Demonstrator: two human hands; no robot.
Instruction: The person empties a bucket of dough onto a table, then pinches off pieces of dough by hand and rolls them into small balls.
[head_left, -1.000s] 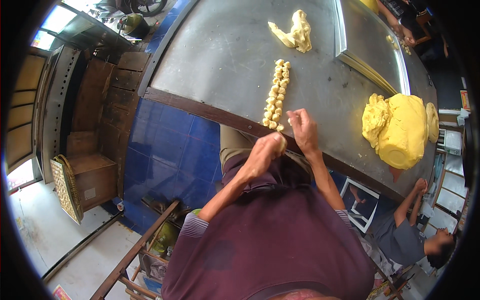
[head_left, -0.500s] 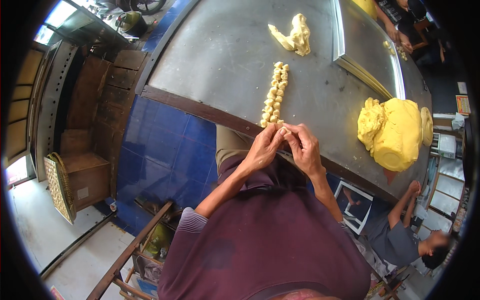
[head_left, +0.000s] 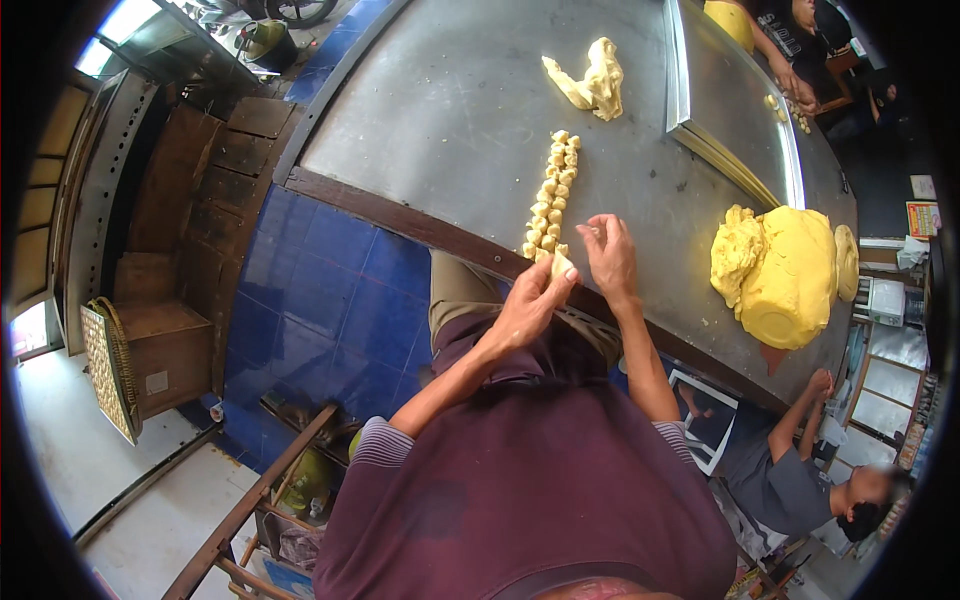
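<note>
My left hand (head_left: 535, 300) is at the table's near edge, thumb and fingers closed on a small piece of pale yellow dough (head_left: 561, 266). Just beyond it, a double row of small dough balls (head_left: 548, 200) runs away across the metal tabletop. To the right of the row's near end, my right hand (head_left: 612, 258) is held apart from the left one. Its fingers are loosely bent with the thumb apart, and I see nothing in them. A loose, twisted lump of dough (head_left: 598, 82) lies past the far end of the row.
A large yellow dough mass (head_left: 790, 275) sits on the right of the metal table (head_left: 430, 120). Behind it stands a metal-framed panel (head_left: 735, 100). One co-worker's hand (head_left: 795, 90) is at the far right; another person in a grey shirt (head_left: 780, 480) is at the lower right.
My right hand has parted from the left one and moved slightly away and to the right. My left hand keeps the piece of dough.
</note>
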